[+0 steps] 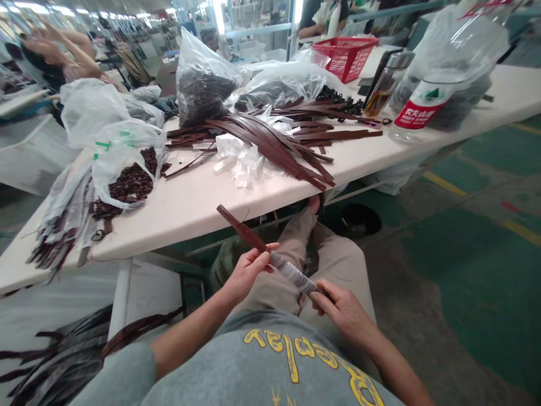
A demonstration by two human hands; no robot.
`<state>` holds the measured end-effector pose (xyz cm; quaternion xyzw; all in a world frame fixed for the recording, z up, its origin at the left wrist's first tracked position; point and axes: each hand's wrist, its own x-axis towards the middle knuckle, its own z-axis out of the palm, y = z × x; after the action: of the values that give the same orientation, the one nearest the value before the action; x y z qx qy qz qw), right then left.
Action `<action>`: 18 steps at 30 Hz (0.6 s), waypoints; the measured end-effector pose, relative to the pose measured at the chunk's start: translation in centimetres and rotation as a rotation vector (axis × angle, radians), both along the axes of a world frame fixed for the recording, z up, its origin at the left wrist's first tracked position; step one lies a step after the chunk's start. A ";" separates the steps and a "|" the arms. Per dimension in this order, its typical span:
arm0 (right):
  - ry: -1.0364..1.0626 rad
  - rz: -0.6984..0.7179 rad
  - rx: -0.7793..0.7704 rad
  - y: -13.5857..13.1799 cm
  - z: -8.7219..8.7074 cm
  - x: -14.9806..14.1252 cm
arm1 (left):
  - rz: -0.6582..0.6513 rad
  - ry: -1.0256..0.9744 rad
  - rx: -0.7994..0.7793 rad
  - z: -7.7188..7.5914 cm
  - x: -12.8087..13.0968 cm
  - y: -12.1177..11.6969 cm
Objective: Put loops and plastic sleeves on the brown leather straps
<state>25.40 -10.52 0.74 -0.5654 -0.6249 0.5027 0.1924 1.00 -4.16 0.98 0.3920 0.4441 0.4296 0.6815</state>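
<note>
A brown leather-like strap [247,233] slants across my lap, its lower part wrapped in clear, wrinkled plastic [291,272]. My left hand [249,272] pinches it near the middle, where the plastic wrap begins. At its lower right end, my right hand [336,307] grips the wrapped part. The strap's bare far end points up and left, just short of the table edge. Both hands are above my thighs, apart from the table. On the table ahead, a pile of similar brown straps [270,141] lies among crumpled white paper pieces [240,160].
On the white table [190,208], an open plastic bag of small brown pieces [131,180] lies left, beside plastic-wrapped straps [63,220]. Filled bags [203,84], a red basket [349,56], a glass bottle [386,84] and a large water bottle [422,107] stand behind. More straps [63,355] hang lower left.
</note>
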 end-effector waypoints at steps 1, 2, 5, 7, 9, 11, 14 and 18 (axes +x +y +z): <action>-0.010 0.003 0.007 0.1 0.0 -0.2 | -0.001 0.011 -0.004 0.1 0.1 -0.1; -0.020 0.009 0.017 0.2 -0.1 -0.4 | 0.005 0.017 -0.011 0.1 0.2 -0.1; -0.043 0.034 0.073 0.5 -0.2 -0.9 | 0.015 0.004 -0.045 0.0 0.5 -0.3; -0.052 0.037 0.111 0.7 -0.3 -1.0 | 0.020 -0.022 -0.060 0.0 0.7 -0.4; -0.064 0.026 0.146 0.9 -0.3 -1.2 | 0.030 -0.041 -0.049 0.1 0.9 -0.4; -0.076 0.012 0.185 1.3 -0.1 -1.6 | 0.045 -0.048 -0.021 0.5 1.1 -0.4; -0.057 0.011 0.236 2.0 0.8 -2.6 | 0.056 -0.083 0.025 1.3 1.2 -0.6; 0.011 0.018 0.209 2.4 1.3 -3.6 | 0.082 -0.148 0.068 2.5 0.8 -0.7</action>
<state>21.83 -8.14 2.00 -0.5338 -0.6779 0.4396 0.2495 1.83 -4.83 3.51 0.3634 0.3934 0.4998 0.6808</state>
